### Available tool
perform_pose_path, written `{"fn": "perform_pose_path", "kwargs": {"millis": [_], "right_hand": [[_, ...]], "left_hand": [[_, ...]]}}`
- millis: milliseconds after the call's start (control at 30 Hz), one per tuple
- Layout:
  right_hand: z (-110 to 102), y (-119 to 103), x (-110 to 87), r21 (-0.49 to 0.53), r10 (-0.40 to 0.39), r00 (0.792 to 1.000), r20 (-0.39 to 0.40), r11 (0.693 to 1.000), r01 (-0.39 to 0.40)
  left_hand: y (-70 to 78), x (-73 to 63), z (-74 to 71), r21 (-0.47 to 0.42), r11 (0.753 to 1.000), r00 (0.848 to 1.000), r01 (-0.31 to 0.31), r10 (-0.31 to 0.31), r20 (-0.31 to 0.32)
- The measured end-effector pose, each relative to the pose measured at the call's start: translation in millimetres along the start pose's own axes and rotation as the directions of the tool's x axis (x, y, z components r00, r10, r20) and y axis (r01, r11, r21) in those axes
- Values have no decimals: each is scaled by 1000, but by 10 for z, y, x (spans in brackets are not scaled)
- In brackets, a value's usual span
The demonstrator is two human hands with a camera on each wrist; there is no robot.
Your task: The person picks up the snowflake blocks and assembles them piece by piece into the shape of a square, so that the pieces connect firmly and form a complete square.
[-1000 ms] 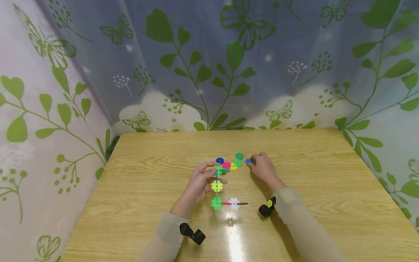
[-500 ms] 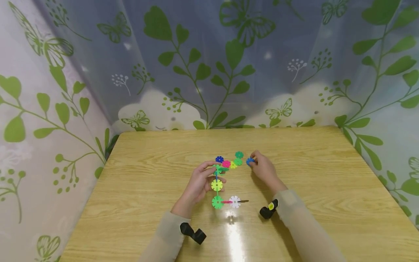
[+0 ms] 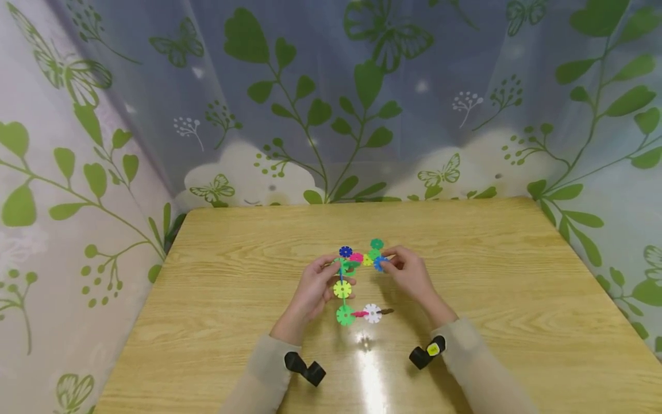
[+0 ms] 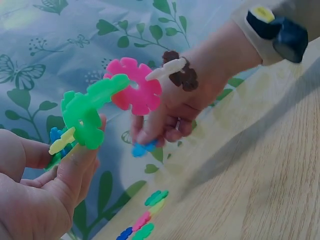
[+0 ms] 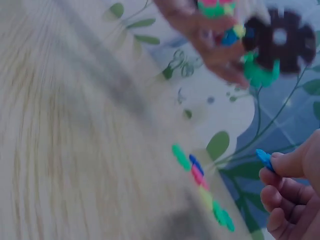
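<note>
My left hand (image 3: 312, 288) holds a chain of slotted plastic snowflake discs, pinching it at the upper end. Down the chain come a yellow disc (image 3: 342, 289) and a green disc (image 3: 345, 315), then a pink disc (image 4: 132, 86), a white disc (image 3: 372, 313) and a brown disc (image 4: 186, 75) at the free end. Some upper pieces are partly hidden by my fingers. Between thumb and fingertips, my right hand (image 3: 415, 280) pinches a single blue disc (image 5: 264, 159), held apart from the chain and to its right.
Several loose discs lie in a group on the wooden table (image 3: 233, 299) beyond my hands, among them a dark blue disc (image 3: 345, 251), a pink one and a green disc (image 3: 376, 244). A leaf-patterned curtain (image 3: 289, 115) stands behind the table's far edge.
My right hand has moved left with the blue disc, closer to my left hand. The lower end of the chain has turned slightly while my left hand stays nearly in place.
</note>
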State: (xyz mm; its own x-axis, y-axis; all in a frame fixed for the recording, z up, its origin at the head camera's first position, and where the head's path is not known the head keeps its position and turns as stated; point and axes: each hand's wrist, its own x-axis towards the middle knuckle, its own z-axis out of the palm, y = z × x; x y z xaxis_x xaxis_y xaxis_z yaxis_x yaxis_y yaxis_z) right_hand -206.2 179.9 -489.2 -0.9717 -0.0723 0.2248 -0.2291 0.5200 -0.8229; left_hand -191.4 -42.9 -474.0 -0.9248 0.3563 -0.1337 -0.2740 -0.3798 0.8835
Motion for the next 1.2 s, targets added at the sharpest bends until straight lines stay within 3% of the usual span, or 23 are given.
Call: {"fn": "perform_pose_path", "kwargs": {"millis": [200,533,933,1200], "right_hand": [[-6,-218,-42,171,36,999,27,984,-40],[71,-327,-70,394,59,997,46,916,-73],[117,-352,-99,418,5,999,48,908,-25],[50,-655,-192,375,-58,998,32,926,42]], "left_hand": [[0,4,2,1,1000,1000,-3,3,-11],[0,-7,24,24,999,1000,-27,28,-15],[6,-16,44,42,999,998,-3,0,57],[15,-12,85,56,998,999,3,-5,37]]}}
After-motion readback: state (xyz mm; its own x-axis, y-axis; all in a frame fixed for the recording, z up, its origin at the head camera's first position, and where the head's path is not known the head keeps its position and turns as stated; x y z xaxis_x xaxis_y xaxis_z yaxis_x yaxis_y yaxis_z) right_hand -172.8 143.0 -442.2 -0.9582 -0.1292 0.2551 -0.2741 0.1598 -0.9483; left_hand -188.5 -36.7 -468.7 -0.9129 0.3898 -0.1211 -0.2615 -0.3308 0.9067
